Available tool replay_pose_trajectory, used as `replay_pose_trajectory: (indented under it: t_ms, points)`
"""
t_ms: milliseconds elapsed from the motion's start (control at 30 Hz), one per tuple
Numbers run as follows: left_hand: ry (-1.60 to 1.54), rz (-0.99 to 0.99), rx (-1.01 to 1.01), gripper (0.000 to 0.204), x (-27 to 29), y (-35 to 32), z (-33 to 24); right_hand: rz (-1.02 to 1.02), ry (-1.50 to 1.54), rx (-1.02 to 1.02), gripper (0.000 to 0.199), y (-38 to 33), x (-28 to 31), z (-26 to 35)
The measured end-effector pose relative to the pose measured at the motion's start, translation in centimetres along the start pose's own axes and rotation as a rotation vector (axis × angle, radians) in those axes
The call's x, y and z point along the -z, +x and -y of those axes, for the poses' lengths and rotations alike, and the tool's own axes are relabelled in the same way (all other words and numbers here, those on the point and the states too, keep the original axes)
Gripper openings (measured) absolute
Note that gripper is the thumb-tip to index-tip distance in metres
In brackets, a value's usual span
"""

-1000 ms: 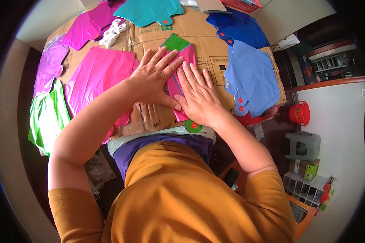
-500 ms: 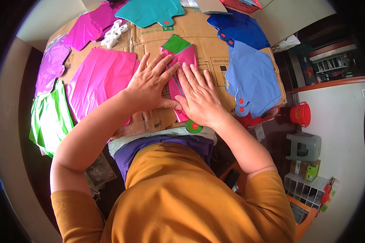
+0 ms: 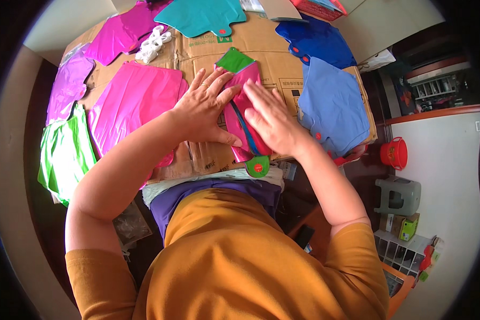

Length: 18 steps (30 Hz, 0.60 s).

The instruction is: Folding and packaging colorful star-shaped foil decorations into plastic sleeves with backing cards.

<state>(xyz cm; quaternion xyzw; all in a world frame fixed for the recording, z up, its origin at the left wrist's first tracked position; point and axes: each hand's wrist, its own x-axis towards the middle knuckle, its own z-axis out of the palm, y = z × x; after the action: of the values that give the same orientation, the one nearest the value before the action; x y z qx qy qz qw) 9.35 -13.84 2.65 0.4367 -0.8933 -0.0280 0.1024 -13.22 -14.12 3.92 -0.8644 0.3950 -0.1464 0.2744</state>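
Observation:
A narrow folded bundle of foil balloons (image 3: 244, 88), magenta on top with blue and green showing at its edges, lies on the cardboard-covered table (image 3: 274, 50). My left hand (image 3: 202, 109) lies flat on the bundle's left side, fingers spread. On its right side my right hand (image 3: 272, 120) presses down, also flat. A green tab with a red dot (image 3: 257, 166) sticks out at the near end.
Flat foil balloons lie all around: pink (image 3: 136, 101), purple (image 3: 69, 90), green (image 3: 64, 154), magenta (image 3: 120, 34), teal (image 3: 202, 16), dark blue (image 3: 314, 37), light blue (image 3: 333, 104). White clips (image 3: 152, 42) sit at the back. A red bucket (image 3: 393, 153) and grey stool (image 3: 397, 194) stand on the floor to the right.
Both hands slid slightly along the folded bundle while still pressing it flat; the left hand's fingers shifted to the bundle's left edge. The bundle stayed in place.

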Motion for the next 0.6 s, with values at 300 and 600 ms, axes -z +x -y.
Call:
replay_pose_trajectory:
  t_ms: [300,600]
  points:
    - [-0.001,0.029,-0.006,0.118,-0.1,-0.1,-0.1,-0.154,-0.488,0.029,0.064,3.5,-2.0,-2.9]
    - [0.046,0.066,0.011,0.12,0.1,-0.1,-0.4,-0.108,-0.522,0.108,0.07,1.2,-1.4,-1.8]
